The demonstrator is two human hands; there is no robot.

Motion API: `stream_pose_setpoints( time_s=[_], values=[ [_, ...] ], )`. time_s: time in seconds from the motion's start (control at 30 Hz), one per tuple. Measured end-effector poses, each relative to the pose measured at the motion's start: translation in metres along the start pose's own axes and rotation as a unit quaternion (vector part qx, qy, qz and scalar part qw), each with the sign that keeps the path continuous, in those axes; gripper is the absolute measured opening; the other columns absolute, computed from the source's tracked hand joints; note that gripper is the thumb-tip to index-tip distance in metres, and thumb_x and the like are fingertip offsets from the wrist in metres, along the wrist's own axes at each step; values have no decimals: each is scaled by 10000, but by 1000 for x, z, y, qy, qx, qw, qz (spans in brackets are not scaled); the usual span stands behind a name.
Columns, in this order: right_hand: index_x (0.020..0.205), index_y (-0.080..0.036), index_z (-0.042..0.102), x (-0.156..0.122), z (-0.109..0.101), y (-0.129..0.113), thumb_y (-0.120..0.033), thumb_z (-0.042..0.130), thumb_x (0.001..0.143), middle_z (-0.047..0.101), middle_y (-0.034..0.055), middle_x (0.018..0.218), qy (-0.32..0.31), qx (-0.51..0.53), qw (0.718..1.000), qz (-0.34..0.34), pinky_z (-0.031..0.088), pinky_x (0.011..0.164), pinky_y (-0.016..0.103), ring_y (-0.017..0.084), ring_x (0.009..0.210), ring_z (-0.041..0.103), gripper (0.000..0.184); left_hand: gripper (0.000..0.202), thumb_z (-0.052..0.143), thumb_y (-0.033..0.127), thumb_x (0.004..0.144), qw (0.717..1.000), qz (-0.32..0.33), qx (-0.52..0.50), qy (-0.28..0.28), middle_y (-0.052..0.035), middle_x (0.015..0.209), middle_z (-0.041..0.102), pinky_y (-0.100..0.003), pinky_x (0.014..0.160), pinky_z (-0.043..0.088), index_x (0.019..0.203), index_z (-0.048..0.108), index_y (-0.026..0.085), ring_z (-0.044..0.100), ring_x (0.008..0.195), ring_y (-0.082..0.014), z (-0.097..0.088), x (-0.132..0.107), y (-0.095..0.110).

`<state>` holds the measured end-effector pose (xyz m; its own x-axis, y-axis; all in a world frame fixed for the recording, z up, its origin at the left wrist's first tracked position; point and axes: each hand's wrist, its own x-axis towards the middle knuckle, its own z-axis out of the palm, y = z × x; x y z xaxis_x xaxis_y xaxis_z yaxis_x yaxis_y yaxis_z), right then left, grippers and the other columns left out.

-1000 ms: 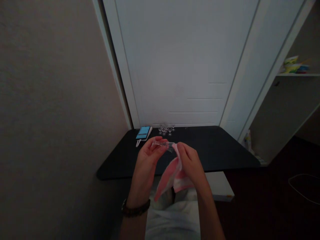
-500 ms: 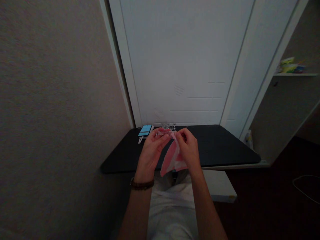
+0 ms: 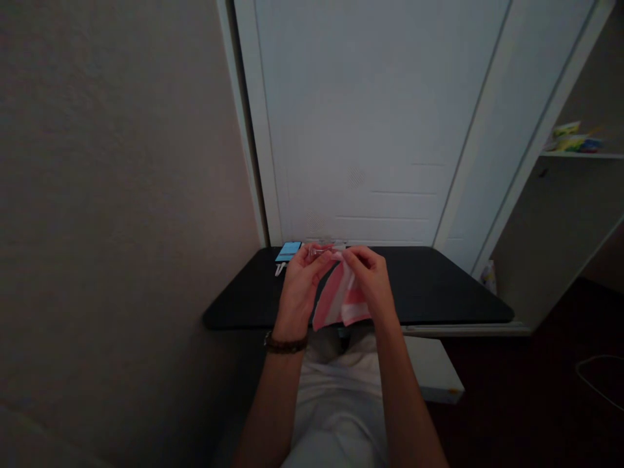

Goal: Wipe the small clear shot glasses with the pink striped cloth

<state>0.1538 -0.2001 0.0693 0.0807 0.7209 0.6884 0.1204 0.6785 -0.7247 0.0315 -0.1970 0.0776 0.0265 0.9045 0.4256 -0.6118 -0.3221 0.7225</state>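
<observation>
My left hand (image 3: pixel 303 279) is closed on a small clear glass (image 3: pixel 318 252), its shape partly hidden by the fingers. From my right hand (image 3: pixel 370 276) hangs a pink-and-white striped cloth (image 3: pixel 334 300), pinched at its upper edge. The top of the cloth meets the glass between both hands, over the black table (image 3: pixel 424 286). Just behind the fingers, several clear glasses are only faintly visible at the table's back edge.
A lit phone (image 3: pixel 288 251) with a white cable (image 3: pixel 279 268) lies at the table's back left. A white panelled door (image 3: pixel 361 117) rises behind the table. Below the front edge, to the right, is a white box (image 3: pixel 433 367).
The view has shifted slightly, so the scene sits a little to the right. The cloth hangs a bit more spread, and both hands keep their hold near the glass.
</observation>
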Motion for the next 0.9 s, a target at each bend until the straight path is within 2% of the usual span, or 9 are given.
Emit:
stream_pose_setpoints(
  time_s=[0.1,0.2,0.3,0.4,0.5,0.6,0.7,0.8,0.9],
  values=[
    [896,-191,672,2,-1,-2,-334,503,845,635,43,891,-39,-12,999,-30,428,786,273,162,854,567,228,212,714,104,644,999,37,-11,23,-3,835,662,-249,809,490,779,558,150,635,778,-99,2,1,4],
    [1052,-231,640,2,0,-5,-313,584,801,624,47,1045,-82,-20,995,-52,411,878,291,167,974,555,271,221,725,98,625,997,57,-20,42,4,815,660,-239,770,494,752,553,152,635,754,-98,2,2,9],
    [1093,-230,615,2,4,-5,-282,611,782,618,46,1121,-96,9,993,-63,382,943,298,169,1048,542,315,222,725,103,634,997,61,-16,41,-1,831,658,-237,748,495,775,561,152,635,751,-99,1,1,11],
    [1041,-213,635,2,8,-2,-260,571,809,646,41,1074,-80,51,994,-54,399,922,292,171,1015,565,246,204,712,141,667,999,42,0,28,-8,866,654,-244,710,505,808,566,160,638,755,-110,0,-1,11],
    [1000,-205,661,2,7,1,-250,566,811,671,35,964,-78,77,993,-39,438,829,277,169,891,595,217,203,718,161,659,998,45,34,30,-5,830,652,-236,705,507,802,574,153,633,750,-110,0,-2,11],
    [976,-204,679,2,3,2,-252,591,793,666,20,840,-73,75,994,-23,443,714,253,152,754,580,208,195,726,172,645,996,52,67,25,6,776,633,-247,764,507,753,566,142,617,749,-100,-2,0,13],
    [940,-202,690,1,0,-1,-256,603,783,642,4,760,-71,62,995,-16,415,633,234,133,672,541,187,195,720,214,650,993,41,110,10,27,744,597,-255,745,520,722,549,152,597,722,-93,-5,3,15],
    [900,-198,699,0,-1,-7,-291,598,788,600,-10,667,-66,52,996,-7,385,579,226,120,609,502,178,196,718,250,649,977,72,198,12,42,709,559,-193,595,508,741,567,166,564,627,-79,-7,4,18],
    [873,-190,704,-1,-1,-11,-322,595,787,573,-14,626,-59,43,997,0,371,559,226,116,583,484,191,172,695,270,673,954,109,280,6,42,703,551,-156,422,411,763,590,168,488,482,-51,-7,4,21]
  ],
)
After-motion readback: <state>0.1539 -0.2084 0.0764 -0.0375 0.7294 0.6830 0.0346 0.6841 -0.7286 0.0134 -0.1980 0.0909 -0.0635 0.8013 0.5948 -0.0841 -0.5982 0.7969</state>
